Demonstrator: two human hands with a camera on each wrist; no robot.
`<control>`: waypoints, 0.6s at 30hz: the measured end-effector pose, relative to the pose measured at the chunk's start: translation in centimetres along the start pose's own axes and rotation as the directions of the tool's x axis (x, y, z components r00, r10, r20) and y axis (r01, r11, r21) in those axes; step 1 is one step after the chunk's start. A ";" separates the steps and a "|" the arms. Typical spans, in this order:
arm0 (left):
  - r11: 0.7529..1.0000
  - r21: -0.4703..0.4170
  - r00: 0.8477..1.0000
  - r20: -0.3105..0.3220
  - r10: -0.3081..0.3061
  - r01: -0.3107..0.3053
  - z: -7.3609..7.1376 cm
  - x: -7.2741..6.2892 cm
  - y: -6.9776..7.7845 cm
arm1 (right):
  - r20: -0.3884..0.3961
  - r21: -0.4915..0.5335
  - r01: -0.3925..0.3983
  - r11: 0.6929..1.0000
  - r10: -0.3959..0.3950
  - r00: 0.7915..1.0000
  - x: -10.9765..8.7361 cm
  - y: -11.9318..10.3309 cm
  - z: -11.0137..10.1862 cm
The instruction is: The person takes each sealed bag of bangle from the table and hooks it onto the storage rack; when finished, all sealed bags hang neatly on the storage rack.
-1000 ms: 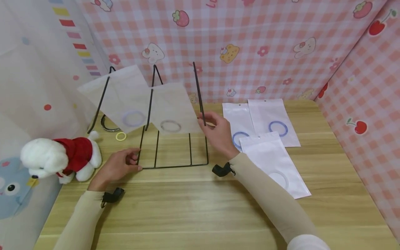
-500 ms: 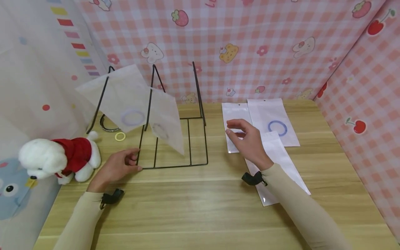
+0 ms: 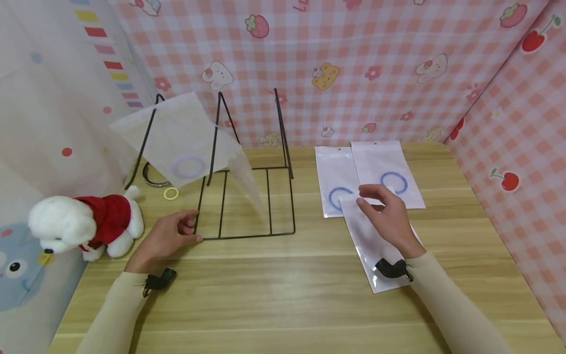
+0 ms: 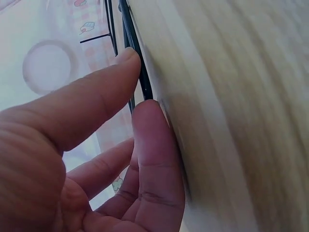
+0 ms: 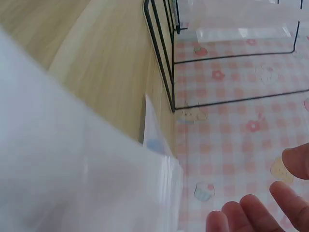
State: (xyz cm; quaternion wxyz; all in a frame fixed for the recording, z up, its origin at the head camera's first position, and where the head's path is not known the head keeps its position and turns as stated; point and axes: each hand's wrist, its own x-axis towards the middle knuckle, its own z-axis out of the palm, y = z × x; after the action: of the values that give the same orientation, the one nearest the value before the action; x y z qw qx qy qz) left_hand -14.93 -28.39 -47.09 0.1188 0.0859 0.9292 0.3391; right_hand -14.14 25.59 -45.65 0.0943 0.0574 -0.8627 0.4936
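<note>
My left hand (image 3: 165, 238) pinches the front left corner of a black wire rack (image 3: 247, 237); the left wrist view shows thumb and finger at its wire. Two white zip bags hang on the rack's prongs. One hanging bag (image 3: 172, 132) shows a pale purple ring shape; the other hanging bag (image 3: 242, 169) is turned nearly edge-on. At the right, my right hand (image 3: 389, 219) is over a white bag (image 3: 360, 231) on the table, fingers loosely bent. In the right wrist view its thumb and fingertips are apart, with nothing between them.
Two more white bags, a left one (image 3: 329, 167) and a right one (image 3: 386, 160), lie behind the front bag, each showing a blue ring. A plush dog (image 3: 112, 219), a yellow ring (image 3: 165, 193) and a dark bracelet (image 3: 152, 183) are left of the rack.
My right hand has left the hanging bag beside the rack and moved right and toward me over the front bag. That hanging bag has swung nearly edge-on. My left hand stays put.
</note>
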 end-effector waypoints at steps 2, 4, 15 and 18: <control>1.000 -0.003 1.000 -0.001 0.005 -0.005 0.0 0.0 0.0 | 0.007 -0.024 -0.010 1.000 0.010 1.000 -0.4 0.6 -0.8; 1.000 -0.003 1.000 -0.002 0.011 -0.011 0.0 0.0 0.0 | 0.020 -0.052 -0.022 0.998 0.023 1.000 -0.7 1.2 -1.6; 1.000 0.006 1.000 0.003 0.023 -0.023 0.0 0.0 -0.2 | 0.070 -0.183 -0.163 0.970 0.178 0.982 -2.2 4.0 -5.3; 1.000 -0.007 1.000 0.004 0.028 -0.028 -0.1 -0.1 -0.1 | 0.078 -0.193 -0.242 0.951 0.261 0.962 -2.7 4.3 -6.0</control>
State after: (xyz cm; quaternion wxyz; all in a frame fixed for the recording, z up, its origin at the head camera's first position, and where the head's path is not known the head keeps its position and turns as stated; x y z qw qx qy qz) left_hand -14.90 -28.50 -47.08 0.1161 0.0990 0.9265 0.3441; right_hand -11.70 32.94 -46.85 -0.0092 -0.0367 -0.9081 0.4171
